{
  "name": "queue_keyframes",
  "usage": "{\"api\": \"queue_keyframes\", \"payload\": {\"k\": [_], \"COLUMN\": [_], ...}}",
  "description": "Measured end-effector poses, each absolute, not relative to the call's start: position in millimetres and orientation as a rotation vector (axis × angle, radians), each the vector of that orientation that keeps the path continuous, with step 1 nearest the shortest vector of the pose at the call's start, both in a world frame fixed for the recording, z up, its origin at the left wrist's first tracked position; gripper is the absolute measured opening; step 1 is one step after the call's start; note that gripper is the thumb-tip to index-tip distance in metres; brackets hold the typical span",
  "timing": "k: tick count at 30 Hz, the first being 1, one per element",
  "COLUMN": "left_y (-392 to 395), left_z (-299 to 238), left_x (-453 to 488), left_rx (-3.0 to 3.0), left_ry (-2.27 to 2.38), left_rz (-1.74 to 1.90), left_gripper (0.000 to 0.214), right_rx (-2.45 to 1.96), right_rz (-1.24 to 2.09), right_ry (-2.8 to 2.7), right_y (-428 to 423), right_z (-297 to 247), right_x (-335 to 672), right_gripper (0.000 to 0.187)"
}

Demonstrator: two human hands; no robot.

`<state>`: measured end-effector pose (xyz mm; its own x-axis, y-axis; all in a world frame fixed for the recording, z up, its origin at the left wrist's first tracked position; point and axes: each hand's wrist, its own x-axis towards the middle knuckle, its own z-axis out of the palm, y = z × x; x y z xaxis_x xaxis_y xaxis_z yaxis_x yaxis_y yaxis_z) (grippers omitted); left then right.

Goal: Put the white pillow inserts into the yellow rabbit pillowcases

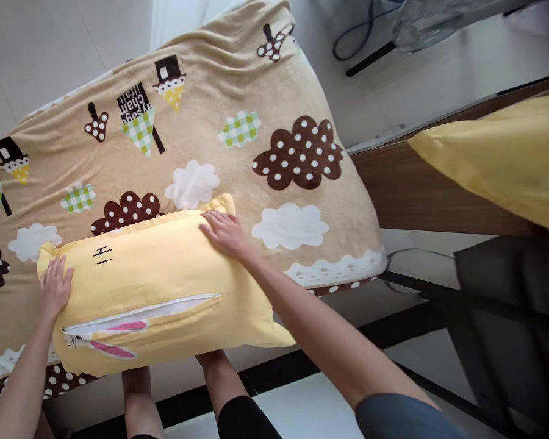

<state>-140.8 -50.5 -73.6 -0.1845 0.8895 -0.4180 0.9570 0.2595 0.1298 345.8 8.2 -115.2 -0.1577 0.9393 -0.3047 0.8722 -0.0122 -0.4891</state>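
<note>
1. Resting the spread left hand (56, 284) on the left end of a pale-yellow rectangular fabric pillow (141, 268).
2. Laying the spread right hand (224, 231) near its far right corner.
3. Lapping the pillow over the near edge of a beige cloud-printed plush blanket (201, 137).

A home, probably a bedroom, is suggested by the blanket (201, 143), patterned with clouds, by the pillow (150, 268), printed with a rabbit, and by the tiled floor (50, 58).
</note>
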Motion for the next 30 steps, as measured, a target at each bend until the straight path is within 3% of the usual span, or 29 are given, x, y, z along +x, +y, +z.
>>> {"api": "queue_keyframes", "payload": {"k": [4, 10, 14, 20, 23, 27, 30], "left_y": [-58.2, -92.8, -94.0, -112.9, -153.7, -171.0, -150.2], "left_z": [-54.2, -67.1, -73.9, -26.7, -43.4, -77.7, -62.0], "left_x": [-156.7, -42.1, -29.2, -13.4, 23.6, 44.2, 5.8], "left_rx": [1.565, 1.907, 1.911, 2.044, 2.197, 2.247, 2.171], "left_ry": [2.259, 2.129, 2.198, 1.935, 1.785, 1.856, 1.758], "left_rz": [-0.204, -0.039, 0.015, 0.133, 0.137, 0.171, 0.300], "left_gripper": [0.060, 0.057, 0.055, 0.056, 0.059, 0.051, 0.041], "right_rx": [-2.115, -1.884, -1.931, -1.841, -1.675, -1.621, -1.487], "right_rz": [0.695, 0.535, 0.436, 0.558, 0.638, 0.618, 0.808], "right_ry": [-1.973, -2.174, -2.069, -2.058, -2.147, -2.150, -2.131], "right_y": [-9.5, -87.8, -98.3, -123.1, -165.0, -181.5, -160.1], "right_z": [-109.7, -104.3, -115.1, -69.5, -65.2, -86.4, -91.1], "right_x": [392.4, 328.1, 311.4, 276.0, 231.6, 208.2, 247.9], "right_gripper": [0.047, 0.054, 0.059, 0.065, 0.068, 0.060, 0.047]}}
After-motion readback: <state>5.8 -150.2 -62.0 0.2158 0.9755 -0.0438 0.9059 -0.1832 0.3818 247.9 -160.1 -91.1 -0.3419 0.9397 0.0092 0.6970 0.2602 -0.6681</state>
